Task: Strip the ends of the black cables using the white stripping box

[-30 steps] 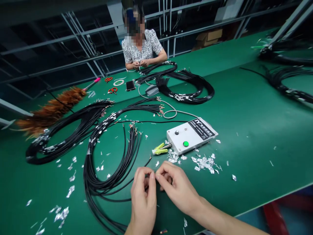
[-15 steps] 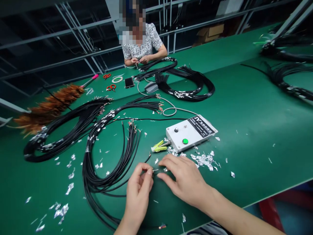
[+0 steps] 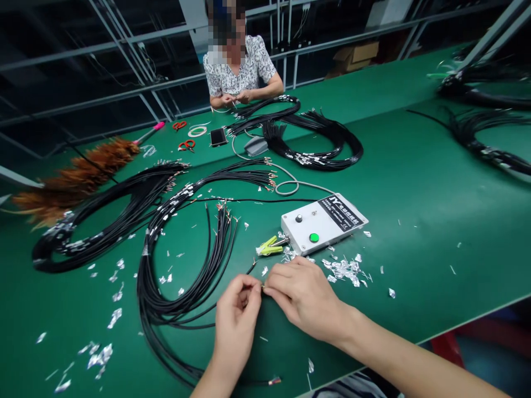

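My left hand [image 3: 237, 318] is closed in a pinch on the end of a black cable [image 3: 198, 326], whose length trails off to the left. A tiny bit of stripped wire [image 3: 263, 288] shows between my two hands. My right hand [image 3: 305, 301] meets that tip, thumb and fingertips pressed together on it; the fingers hide most of the wire. Another black cable end [image 3: 251, 267] sticks out just behind my left fingers. Beyond my right hand sits a white control box [image 3: 305, 229] with a green button and a yellow-green clip [image 3: 269, 246] at its left side.
Coiled black cable bundles [image 3: 143, 276] lie left, with another bundle [image 3: 108, 221] beyond. Foil scraps [image 3: 346, 270] litter the green table [image 3: 415, 221]. Across it, a person [image 3: 243, 72] handles a thin cable near more bundles [image 3: 323, 149]. Scissors [image 3: 186, 145] and a brown duster [image 3: 83, 177] lie far left.
My right hand has moved left and its fingers have closed on the wire tip at my left fingertips; before, they were spread apart. The view has shifted slightly.
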`<state>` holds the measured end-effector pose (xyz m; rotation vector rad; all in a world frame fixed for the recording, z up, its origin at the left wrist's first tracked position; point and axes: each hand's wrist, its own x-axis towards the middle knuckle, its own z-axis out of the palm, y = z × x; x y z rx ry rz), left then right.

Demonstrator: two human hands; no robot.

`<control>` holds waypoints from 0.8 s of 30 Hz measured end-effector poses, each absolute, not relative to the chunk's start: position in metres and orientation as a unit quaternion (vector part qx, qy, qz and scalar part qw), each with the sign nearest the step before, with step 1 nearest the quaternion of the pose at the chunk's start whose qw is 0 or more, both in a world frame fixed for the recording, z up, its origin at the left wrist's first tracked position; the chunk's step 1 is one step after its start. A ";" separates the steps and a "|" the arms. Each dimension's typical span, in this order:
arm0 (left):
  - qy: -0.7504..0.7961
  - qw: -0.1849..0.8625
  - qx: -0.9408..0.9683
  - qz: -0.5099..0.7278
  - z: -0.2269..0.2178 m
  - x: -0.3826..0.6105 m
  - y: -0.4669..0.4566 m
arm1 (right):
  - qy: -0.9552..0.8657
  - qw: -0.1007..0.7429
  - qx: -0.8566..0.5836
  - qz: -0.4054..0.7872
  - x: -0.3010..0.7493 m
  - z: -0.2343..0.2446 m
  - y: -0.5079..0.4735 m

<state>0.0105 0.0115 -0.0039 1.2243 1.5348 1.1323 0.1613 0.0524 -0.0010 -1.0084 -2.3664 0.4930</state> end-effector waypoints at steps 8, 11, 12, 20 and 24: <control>0.611 0.485 0.435 0.450 -0.003 0.007 0.017 | -0.873 0.272 -0.381 0.139 0.174 -0.003 0.055; 0.608 0.488 0.441 0.444 -0.005 0.006 0.018 | -0.873 0.267 -0.397 0.098 0.176 -0.001 0.056; 0.607 0.487 0.448 0.441 -0.005 0.006 0.019 | -0.877 0.262 -0.393 0.083 0.173 -0.001 0.056; 0.628 0.387 0.554 0.386 -0.014 0.000 0.024 | -0.906 0.231 -0.354 0.011 0.165 0.000 0.065; 0.646 0.346 0.545 0.407 -0.019 -0.016 0.045 | -0.897 0.213 -0.386 -0.022 0.175 0.012 0.083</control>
